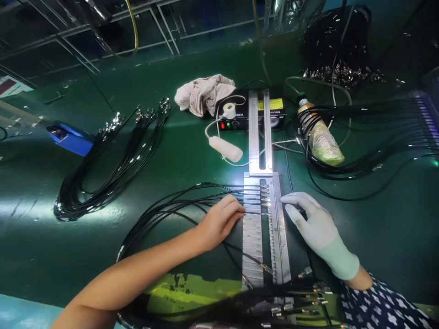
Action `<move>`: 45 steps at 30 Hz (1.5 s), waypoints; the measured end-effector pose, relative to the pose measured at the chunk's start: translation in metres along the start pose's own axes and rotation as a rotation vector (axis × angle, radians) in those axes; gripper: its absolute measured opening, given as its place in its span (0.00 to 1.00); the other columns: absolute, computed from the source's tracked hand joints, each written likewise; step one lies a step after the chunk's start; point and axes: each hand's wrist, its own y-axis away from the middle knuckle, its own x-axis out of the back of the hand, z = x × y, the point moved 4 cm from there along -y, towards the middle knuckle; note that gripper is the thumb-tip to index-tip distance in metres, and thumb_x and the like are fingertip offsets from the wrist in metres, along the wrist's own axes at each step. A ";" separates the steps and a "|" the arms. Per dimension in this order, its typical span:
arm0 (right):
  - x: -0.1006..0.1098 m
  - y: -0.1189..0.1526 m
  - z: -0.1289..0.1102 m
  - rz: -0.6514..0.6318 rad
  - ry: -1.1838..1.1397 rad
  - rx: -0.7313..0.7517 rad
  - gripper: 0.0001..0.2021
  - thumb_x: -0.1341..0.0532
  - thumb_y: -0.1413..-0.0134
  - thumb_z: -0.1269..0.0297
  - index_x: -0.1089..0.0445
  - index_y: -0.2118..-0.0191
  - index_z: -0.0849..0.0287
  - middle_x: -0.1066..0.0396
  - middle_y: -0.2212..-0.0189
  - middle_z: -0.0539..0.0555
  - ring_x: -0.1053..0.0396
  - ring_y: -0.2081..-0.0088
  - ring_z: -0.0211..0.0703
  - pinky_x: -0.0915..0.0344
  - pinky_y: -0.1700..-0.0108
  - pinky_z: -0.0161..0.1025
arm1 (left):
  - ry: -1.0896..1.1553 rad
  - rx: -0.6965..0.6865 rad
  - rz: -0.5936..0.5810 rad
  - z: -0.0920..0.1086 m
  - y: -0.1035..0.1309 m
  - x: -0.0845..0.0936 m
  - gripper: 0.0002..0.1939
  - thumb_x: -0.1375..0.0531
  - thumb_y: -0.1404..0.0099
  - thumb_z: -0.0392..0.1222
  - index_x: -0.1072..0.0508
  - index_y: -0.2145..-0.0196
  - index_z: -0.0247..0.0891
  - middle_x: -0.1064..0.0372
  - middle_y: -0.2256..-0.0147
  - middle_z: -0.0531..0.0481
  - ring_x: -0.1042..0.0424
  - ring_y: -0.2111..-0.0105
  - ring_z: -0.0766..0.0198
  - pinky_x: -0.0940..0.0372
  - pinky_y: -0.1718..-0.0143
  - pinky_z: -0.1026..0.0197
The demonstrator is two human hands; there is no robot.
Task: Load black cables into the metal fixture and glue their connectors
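Thin black cables with metal tips [144, 221] lie across silver metal holder [253, 228] on dark green worktop [192, 153]. Bare left hand [217, 221] pinches one; white-gloved right hand [315, 225], loosely spread, beside holder. Dim room, metal frames [163, 27] behind.

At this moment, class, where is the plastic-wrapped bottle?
In the head view, the plastic-wrapped bottle is right of centre, beyond the gloved right hand and to the right of the metal fixture, with black cables draped across its upper part.
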 end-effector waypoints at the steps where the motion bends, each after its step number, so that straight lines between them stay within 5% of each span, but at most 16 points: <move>1: 0.000 0.000 -0.001 0.003 0.000 0.001 0.11 0.47 0.36 0.59 0.27 0.59 0.51 0.28 0.57 0.52 0.30 0.55 0.50 0.32 0.52 0.46 | -0.042 -0.009 -0.004 -0.001 0.001 0.001 0.08 0.49 0.26 0.36 0.30 0.57 0.37 0.35 0.64 0.48 0.34 0.64 0.65 0.36 0.62 0.64; 8: 0.001 -0.002 -0.003 0.011 0.001 0.017 0.11 0.47 0.36 0.61 0.27 0.59 0.52 0.28 0.58 0.53 0.29 0.56 0.50 0.31 0.53 0.46 | -0.332 -0.117 -0.086 -0.006 -0.002 -0.003 0.16 0.54 0.26 0.35 0.29 0.50 0.36 0.36 0.69 0.49 0.36 0.71 0.65 0.39 0.70 0.65; 23: 0.000 -0.002 -0.003 0.006 -0.001 0.003 0.11 0.47 0.36 0.62 0.27 0.59 0.52 0.28 0.57 0.53 0.29 0.55 0.50 0.31 0.52 0.46 | -0.363 -0.281 -0.120 -0.004 -0.010 -0.004 0.15 0.55 0.26 0.34 0.31 0.52 0.33 0.32 0.67 0.45 0.33 0.66 0.62 0.35 0.64 0.61; 32: 0.001 -0.002 -0.003 0.011 -0.003 0.018 0.11 0.47 0.37 0.63 0.27 0.59 0.51 0.27 0.58 0.52 0.29 0.56 0.49 0.31 0.53 0.45 | -0.512 -0.262 -0.012 -0.004 0.000 -0.003 0.16 0.52 0.26 0.35 0.31 0.46 0.41 0.33 0.57 0.43 0.35 0.56 0.59 0.39 0.56 0.55; 37: -0.002 -0.002 0.002 0.033 -0.019 0.027 0.10 0.46 0.37 0.64 0.27 0.58 0.50 0.28 0.57 0.51 0.29 0.56 0.47 0.32 0.54 0.44 | -0.637 -0.246 -0.043 -0.003 0.012 -0.006 0.19 0.51 0.28 0.32 0.33 0.42 0.37 0.34 0.62 0.44 0.38 0.61 0.58 0.45 0.61 0.56; 45: -0.001 0.011 -0.003 0.011 -0.070 0.114 0.10 0.47 0.36 0.65 0.28 0.57 0.53 0.29 0.57 0.53 0.31 0.54 0.48 0.34 0.52 0.45 | -0.610 -0.324 -0.054 0.009 -0.021 -0.030 0.17 0.49 0.30 0.33 0.29 0.47 0.41 0.34 0.66 0.48 0.38 0.67 0.61 0.49 0.66 0.58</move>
